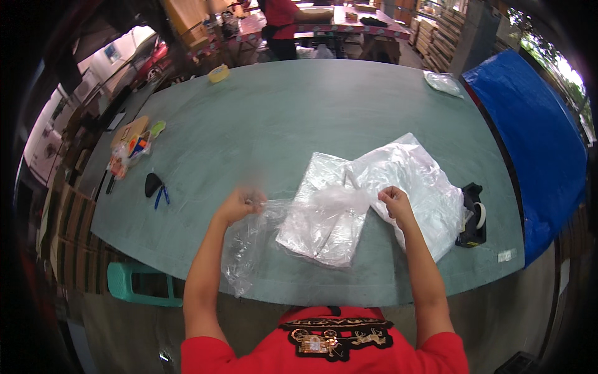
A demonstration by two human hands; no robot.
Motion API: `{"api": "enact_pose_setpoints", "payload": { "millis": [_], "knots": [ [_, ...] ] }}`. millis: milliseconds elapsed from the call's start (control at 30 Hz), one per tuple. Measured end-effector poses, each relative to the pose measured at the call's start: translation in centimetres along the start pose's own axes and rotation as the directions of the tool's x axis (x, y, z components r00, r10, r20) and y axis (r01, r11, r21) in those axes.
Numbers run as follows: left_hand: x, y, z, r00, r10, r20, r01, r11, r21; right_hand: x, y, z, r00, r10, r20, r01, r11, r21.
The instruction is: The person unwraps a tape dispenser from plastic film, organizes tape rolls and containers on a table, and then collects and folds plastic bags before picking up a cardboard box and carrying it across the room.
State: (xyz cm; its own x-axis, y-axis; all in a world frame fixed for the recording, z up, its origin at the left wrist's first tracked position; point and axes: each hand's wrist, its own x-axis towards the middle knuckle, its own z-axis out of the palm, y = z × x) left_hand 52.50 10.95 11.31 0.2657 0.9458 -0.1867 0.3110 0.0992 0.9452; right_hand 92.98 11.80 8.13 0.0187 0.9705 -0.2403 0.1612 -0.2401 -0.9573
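Between my two hands a clear plastic bag (339, 198) stretches over the table, its loose end hanging toward the near edge on the left. My left hand (243, 204) is closed on one side of this film, its fingers slightly blurred. My right hand (393, 202) pinches the other side, thumb against fingers. Below the film lies a flat folded stack of clear plastic bags (330, 240). A larger, crumpled pile of whitish clear plastic bags (414, 171) spreads to the right, partly under my right forearm.
A black tape dispenser (471, 218) stands right of the pile. Blue-handled pliers (162, 196) and a bag of small items (128, 149) lie left. A yellow tape roll (218, 74) and plastic packet (443, 83) sit at the far edge. A green stool (124, 285) stands below; a person (280, 25) works beyond.
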Motion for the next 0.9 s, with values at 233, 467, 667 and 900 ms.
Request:
{"api": "enact_pose_setpoints", "payload": {
  "millis": [233,467,667,900],
  "knots": [
    [3.3,1.1,7.6,0.925,0.325,0.197,-0.368,0.895,0.251,1.2,6.4,4.8,0.983,-0.181,-0.010,0.170,0.939,-0.300],
    [1.5,-9.1,-6.6,0.992,-0.033,-0.119,0.112,0.648,0.754,-2.0,0.7,-5.5,0.989,0.101,-0.107,-0.074,0.969,0.237],
    [4.2,3.8,5.3,0.827,0.552,-0.103,-0.337,0.634,0.696,-4.3,-2.9,-1.6,0.993,0.062,0.101,-0.078,0.983,0.163],
    [9.9,12.2,14.6,0.962,0.230,-0.148,-0.222,0.973,0.065,-7.4,-6.6,-3.1,0.973,-0.222,-0.065,0.196,0.940,-0.279]
  ]
}}
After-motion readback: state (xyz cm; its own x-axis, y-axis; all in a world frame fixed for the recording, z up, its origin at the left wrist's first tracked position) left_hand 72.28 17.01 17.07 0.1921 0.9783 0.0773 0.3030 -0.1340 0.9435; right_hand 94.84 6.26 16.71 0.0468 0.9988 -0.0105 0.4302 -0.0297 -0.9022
